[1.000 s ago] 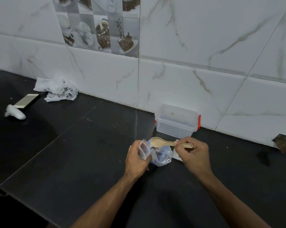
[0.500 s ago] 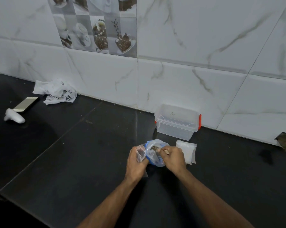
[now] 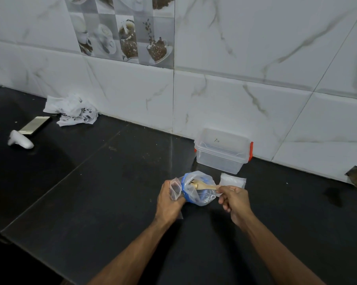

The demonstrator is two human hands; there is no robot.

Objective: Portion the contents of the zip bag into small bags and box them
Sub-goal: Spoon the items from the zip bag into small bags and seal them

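Two hands over table [image 3: 91,192]: left hand [image 3: 169,202] grasps small bag [image 3: 175,189] plus zip bag [image 3: 198,192] rim; right hand [image 3: 234,199] pinches wooden spoon [image 3: 204,186], bowl inside zip bag. Clear box [image 3: 222,153] at 12 o'clock.

Glossy black stone counter [image 3: 91,182], clear plastic box [image 3: 220,155], wooden spoon [image 3: 204,186], crinkled plastic zip bag [image 3: 200,194]

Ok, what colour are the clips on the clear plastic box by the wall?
Orange-red; the box has one clip plainly visible on its right end, head view.
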